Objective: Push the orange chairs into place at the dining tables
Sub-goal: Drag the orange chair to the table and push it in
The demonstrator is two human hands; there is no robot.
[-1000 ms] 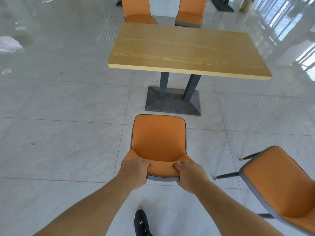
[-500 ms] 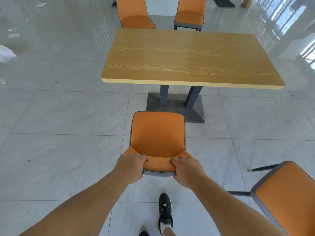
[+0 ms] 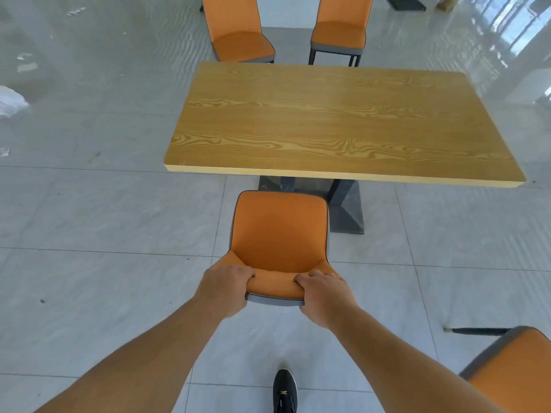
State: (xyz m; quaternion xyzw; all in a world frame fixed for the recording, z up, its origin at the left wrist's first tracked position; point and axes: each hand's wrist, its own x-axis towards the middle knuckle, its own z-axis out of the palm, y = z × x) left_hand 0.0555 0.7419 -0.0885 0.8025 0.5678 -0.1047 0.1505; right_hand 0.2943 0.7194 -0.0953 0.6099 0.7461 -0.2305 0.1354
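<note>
An orange chair [image 3: 280,231] with a grey shell stands in front of me, its seat facing the wooden dining table [image 3: 337,123]. My left hand [image 3: 223,286] grips the left part of the backrest's top edge. My right hand [image 3: 325,293] grips the right part. The seat's front edge is just short of the table's near edge, at the table's left half. The chair's legs are hidden under the seat. Another orange chair [image 3: 512,374] stands at the lower right, apart from the table.
Two orange chairs [image 3: 238,34] [image 3: 340,28] stand at the table's far side. The table's dark pedestal base [image 3: 346,210] rests on the grey tiled floor. White plastic scrap [image 3: 10,101] lies at the far left. My black shoe [image 3: 284,391] is below the chair.
The chair in my hands has moved forward toward the table, and I have stepped after it. The table now looks closer and the lower right chair has slid toward the frame edge.
</note>
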